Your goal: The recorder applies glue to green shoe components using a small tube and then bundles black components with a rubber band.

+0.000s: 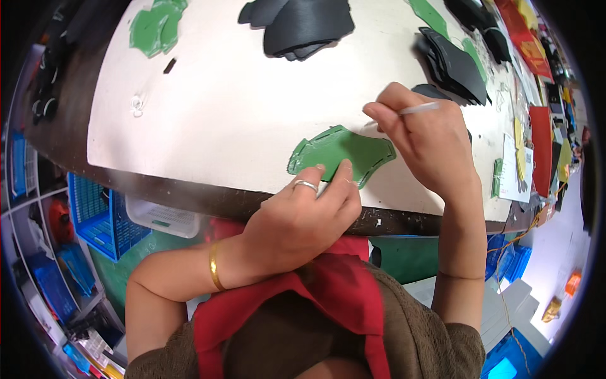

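Note:
A green, curved flat piece (353, 148) with dark dashes along its edges and a shiny rim lies near the front of the white board. The fingertips of my left hand (309, 208) rest spread on its near part, pressing it against the board; the thumb cannot be made out. My right hand (426, 136) is closed in a pinch around a slim, whitish pen-like tool (420, 108), just above the piece's right end. The tool's tip is partly hidden by my fingers and looks close to the upper right edge of the green piece.
The white board (208, 107) bears stacked black pieces (309, 28) at the back, more black pieces (453, 66) at right and green pieces (156, 28) at back left. A blue crate (95, 215) and white basket (165, 215) stand below the dark table edge.

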Demonstrator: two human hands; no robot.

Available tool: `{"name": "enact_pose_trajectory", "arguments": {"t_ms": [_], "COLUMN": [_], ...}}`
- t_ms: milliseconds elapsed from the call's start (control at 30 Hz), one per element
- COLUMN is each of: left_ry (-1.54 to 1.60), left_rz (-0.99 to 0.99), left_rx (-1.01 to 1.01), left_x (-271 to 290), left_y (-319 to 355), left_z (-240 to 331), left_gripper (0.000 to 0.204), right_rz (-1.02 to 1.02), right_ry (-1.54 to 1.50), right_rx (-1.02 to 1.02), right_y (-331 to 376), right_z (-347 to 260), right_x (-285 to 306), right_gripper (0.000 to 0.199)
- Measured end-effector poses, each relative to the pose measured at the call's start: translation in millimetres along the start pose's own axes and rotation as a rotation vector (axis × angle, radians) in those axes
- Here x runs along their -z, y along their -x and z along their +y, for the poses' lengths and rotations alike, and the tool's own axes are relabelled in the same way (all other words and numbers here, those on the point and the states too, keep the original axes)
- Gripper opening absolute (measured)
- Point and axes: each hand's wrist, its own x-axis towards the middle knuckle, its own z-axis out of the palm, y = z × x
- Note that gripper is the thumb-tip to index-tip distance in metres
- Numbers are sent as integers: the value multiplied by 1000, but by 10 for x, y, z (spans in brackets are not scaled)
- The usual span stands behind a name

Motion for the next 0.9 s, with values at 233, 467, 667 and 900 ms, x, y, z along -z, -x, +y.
{"name": "enact_pose_trajectory", "arguments": {"t_ms": [233, 467, 667, 900], "left_ry": [-24, -111, -113, -82], "left_rz": [10, -46, -156, -295], "left_rx": [58, 29, 65, 46], "left_x": [-30, -24, 83, 17], "left_y": [-95, -178, -259, -250], "left_z": [54, 5, 61, -13], "left_gripper": [30, 39, 48, 54], "right_rz": [-96, -32, 27, -73], "right_ry": [-679, -286, -188, -169], "right_rx": [-120, 7, -26, 118], "right_y": [601, 532, 437, 346], "right_z": [92, 123, 285, 254], "right_x": [8, -41, 46, -264], "right_gripper": [20, 16, 9, 15]}}
